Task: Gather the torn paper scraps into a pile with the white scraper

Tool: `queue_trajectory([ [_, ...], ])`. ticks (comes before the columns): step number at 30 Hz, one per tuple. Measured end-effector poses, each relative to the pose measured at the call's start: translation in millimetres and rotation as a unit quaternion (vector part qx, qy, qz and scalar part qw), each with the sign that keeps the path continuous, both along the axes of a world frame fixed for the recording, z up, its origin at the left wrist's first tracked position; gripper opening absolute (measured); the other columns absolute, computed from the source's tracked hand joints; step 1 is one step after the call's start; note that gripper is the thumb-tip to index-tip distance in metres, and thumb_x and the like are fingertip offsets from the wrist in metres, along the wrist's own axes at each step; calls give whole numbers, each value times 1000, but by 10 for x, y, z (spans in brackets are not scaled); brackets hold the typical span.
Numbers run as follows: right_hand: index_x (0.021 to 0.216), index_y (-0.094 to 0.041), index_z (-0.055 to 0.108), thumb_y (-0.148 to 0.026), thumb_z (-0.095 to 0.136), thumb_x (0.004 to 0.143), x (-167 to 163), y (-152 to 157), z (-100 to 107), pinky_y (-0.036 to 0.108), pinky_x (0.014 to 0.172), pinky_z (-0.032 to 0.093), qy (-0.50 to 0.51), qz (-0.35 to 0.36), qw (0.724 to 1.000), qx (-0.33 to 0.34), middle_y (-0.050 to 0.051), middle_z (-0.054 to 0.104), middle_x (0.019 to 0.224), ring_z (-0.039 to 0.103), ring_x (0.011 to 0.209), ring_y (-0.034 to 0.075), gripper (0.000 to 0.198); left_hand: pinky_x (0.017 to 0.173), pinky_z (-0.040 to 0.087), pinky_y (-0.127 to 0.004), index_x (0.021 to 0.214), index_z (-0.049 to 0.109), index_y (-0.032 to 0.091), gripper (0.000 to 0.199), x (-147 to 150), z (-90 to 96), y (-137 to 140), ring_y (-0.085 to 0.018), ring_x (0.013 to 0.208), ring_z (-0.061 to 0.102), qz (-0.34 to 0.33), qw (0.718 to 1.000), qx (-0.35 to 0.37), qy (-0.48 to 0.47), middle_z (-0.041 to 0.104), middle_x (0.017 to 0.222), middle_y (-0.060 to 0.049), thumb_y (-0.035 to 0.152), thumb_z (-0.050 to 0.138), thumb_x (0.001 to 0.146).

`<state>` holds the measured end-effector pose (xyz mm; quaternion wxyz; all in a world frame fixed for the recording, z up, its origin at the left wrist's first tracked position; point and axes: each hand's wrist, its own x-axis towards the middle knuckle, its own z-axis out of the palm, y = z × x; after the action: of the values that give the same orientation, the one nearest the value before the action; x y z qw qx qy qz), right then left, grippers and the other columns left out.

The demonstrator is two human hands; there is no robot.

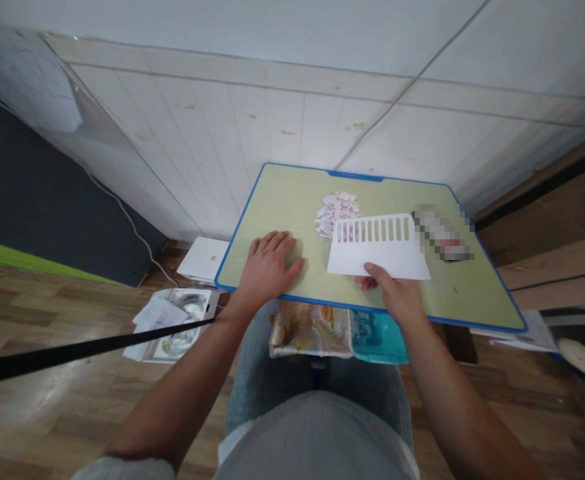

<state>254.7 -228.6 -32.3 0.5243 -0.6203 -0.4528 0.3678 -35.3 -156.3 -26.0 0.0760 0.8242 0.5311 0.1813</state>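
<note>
In the head view, the right hand (389, 283) has its grip closed on a white slotted card (377, 260) — thumb on top, fingers underneath, at the edge nearest the person. The card's long axis runs roughly left to right across the surface (282, 193), and its row of slots lies along the far side, each slot pointing away from the body. The heap of small pieces (339, 207) lies ahead and to the left of that grip, past the card's far left corner; the card overlaps its near right part in the view, and some pieces show through the leftmost slots. Whether the card rests on the heap or is held just above it, I cannot tell for sure from this angle. The left hand (272, 263) is spread palm down on the surface near its front edge, fingers apart and grasping nothing. Its fingertips are closer to the heap than the right hand's own fingers are — a strip of bare surface separates them — with the heap ahead and to the right of them. On the card's other side, a pixelated object (442, 233) lies just beside its far right corner, its long axis slanting toward the person and to the right.
</note>
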Motion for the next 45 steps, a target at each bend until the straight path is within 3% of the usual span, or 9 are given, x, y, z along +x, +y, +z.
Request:
queue_trajectory([
  [6, 80, -23, 84, -82, 87, 89, -22, 43, -100, 41, 71, 70, -21, -10, 1000, -2, 12, 88, 80, 77, 63, 25, 60, 143, 42, -62, 157, 75, 26, 48, -5, -7, -3, -38, 169, 58, 0, 1000, 1, -1, 69, 176, -14, 47, 67, 114],
  [11, 78, -23, 86, -88, 81, 91, -43, 35, -65, 46, 83, 70, -69, 7, 998, 3, 9, 82, 71, 76, 65, 26, 66, 143, 42, -62, 156, 75, 25, 48, 3, 5, -9, -38, 169, 58, 4, 1000, 2, 1, 69, 176, -15, 47, 68, 115],
  [22, 69, -26, 79, -83, 75, 97, -32, 42, -96, 45, 91, 67, -87, 15, 996, -1, 9, 84, 74, 77, 72, 27, 64, 144, 41, -61, 157, 75, 23, 48, 4, 7, -7, -38, 169, 58, 4, 1000, 0, 3, 69, 176, -16, 45, 68, 115],
  [28, 78, -27, 85, -84, 72, 95, -28, 77, -115, 48, 93, 67, -86, 22, 996, -15, 7, 81, 71, 76, 73, 30, 61, 144, 42, -60, 156, 76, 24, 46, 10, 18, -12, -38, 169, 58, 5, 1000, 0, 6, 69, 176, -14, 44, 69, 115],
  [34, 61, -30, 73, -81, 67, 99, -22, 82, -149, 52, 108, 63, -119, 30, 992, -12, 11, 88, 86, 80, 88, 33, 64, 144, 42, -61, 157, 76, 22, 47, 13, 29, -13, -39, 169, 58, 3, 1000, -3, 5, 69, 176, -16, 43, 70, 115],
  [45, 58, -31, 72, -67, 71, 91, 17, 5, -64, 48, 100, 64, -112, 32, 993, -22, 7, 81, 72, 78, 79, 31, 49, 143, 43, -62, 157, 75, 19, 49, 6, -5, -1, -39, 168, 59, 2, 1000, 7, 9, 70, 175, -17, 44, 69, 116],
])
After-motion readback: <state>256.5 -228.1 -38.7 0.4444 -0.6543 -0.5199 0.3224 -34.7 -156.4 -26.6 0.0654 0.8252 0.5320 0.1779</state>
